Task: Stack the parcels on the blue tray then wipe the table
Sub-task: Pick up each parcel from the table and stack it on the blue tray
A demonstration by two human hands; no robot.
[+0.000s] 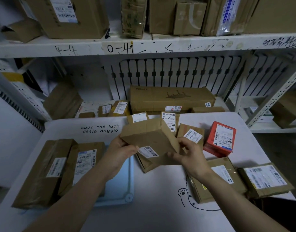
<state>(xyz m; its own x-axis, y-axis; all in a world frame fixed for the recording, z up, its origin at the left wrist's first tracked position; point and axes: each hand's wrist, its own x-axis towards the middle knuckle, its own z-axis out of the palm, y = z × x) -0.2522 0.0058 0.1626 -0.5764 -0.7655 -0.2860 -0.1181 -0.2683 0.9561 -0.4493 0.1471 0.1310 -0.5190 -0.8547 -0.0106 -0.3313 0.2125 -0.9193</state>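
Observation:
I hold a brown cardboard parcel [149, 136] tilted in the air over the middle of the white table [154, 206]. My left hand [120, 151] grips its left edge and my right hand [187, 154] grips its lower right corner. The blue tray [122, 185] lies at the left of the table, partly under my left forearm. Two long brown parcels [43, 171] [83, 164] lie side by side on its left part. A flat parcel [149, 164] lies on the table under the held one.
A red box [219, 138], two flat brown parcels [217, 178] [264, 178] and several small labelled parcels [190, 133] lie on the right half and back of the table. Behind stands a white shelf rack [144, 46] full of cardboard boxes, with a long box [170, 97] on the lower shelf.

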